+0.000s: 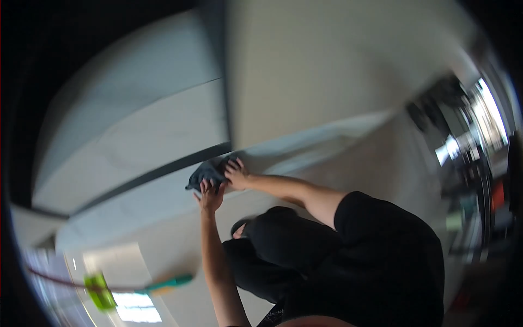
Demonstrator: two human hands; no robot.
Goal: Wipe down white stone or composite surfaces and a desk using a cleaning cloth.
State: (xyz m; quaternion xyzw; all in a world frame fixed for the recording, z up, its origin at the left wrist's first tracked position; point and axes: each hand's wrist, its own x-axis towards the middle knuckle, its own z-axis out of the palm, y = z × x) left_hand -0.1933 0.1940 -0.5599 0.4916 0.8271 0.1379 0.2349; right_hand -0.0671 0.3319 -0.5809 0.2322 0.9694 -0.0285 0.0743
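Observation:
A bunched dark grey cloth [206, 171] lies against the pale strip [135, 200] along the foot of the wall. On its near edge rests my left hand [211, 197], fingers spread over the fabric. My right hand [237, 175] presses the cloth's right part, close to the lower corner of a dark frame [188, 157]. Both hands hold the cloth down, and their fingertips are partly lost in its folds and blur. My bent legs in black trousers [282, 241] are just behind the hands, low to the floor.
A pale marbled panel [171, 114] fills the dark frame, beside a plain beige wall [318, 73]. On the floor at lower left are a lime-green dustpan-like object [100, 291] and a long-handled tool with a teal end [171, 282]. Blurred dark furniture [437, 102] stands at right.

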